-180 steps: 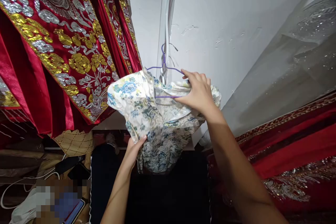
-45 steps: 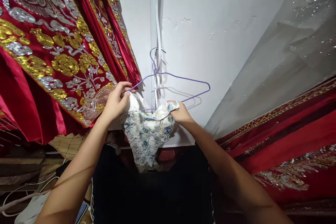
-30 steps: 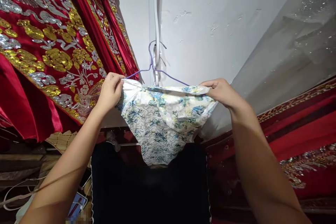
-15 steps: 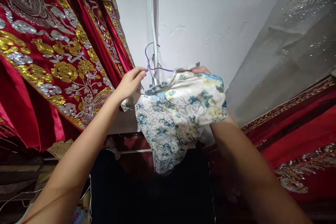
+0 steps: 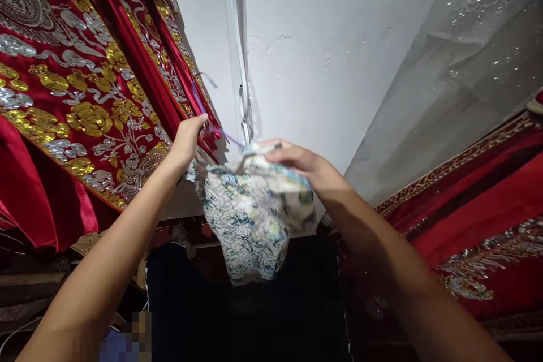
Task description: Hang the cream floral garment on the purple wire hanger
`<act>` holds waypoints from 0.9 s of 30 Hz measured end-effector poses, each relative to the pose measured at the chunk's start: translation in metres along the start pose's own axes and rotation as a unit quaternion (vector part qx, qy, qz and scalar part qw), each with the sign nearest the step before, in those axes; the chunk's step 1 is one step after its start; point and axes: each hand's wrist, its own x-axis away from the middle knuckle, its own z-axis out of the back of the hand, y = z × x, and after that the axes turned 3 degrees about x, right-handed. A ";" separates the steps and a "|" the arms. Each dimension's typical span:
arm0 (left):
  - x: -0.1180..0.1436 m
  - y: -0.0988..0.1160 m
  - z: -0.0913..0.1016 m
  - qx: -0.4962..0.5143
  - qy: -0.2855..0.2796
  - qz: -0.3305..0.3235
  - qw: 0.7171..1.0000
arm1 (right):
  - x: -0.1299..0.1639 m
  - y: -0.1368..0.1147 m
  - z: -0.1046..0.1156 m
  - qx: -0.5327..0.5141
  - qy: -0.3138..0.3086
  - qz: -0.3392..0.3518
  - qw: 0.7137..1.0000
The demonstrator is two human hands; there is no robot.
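A white garment with a blue and yellow floral print (image 5: 254, 220) hangs bunched on a thin purple wire hanger (image 5: 224, 137) in front of the white wall. My left hand (image 5: 189, 138) is raised and grips the hanger near its neck, close to the red drapes. My right hand (image 5: 303, 167) lies over the top of the garment, fingers closed on the cloth and the hanger's right side. Most of the hanger is hidden under the fabric, and its hook is blurred.
Red satin robes with gold and silver embroidery (image 5: 76, 96) hang close on the left. A sheer sequinned grey cloth (image 5: 458, 73) and more red embroidered fabric (image 5: 479, 215) fill the right. A white conduit (image 5: 237, 45) runs down the wall. Dark fabric (image 5: 254, 317) lies below.
The hanger with the garment has come off the wall hook and shifted left and down. My left hand now grips it by the neck; my right hand has moved onto the top of the cloth.
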 end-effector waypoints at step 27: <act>0.056 0.021 0.050 0.274 -0.055 0.284 0.917 | 0.017 0.038 0.065 0.403 0.474 0.002 0.783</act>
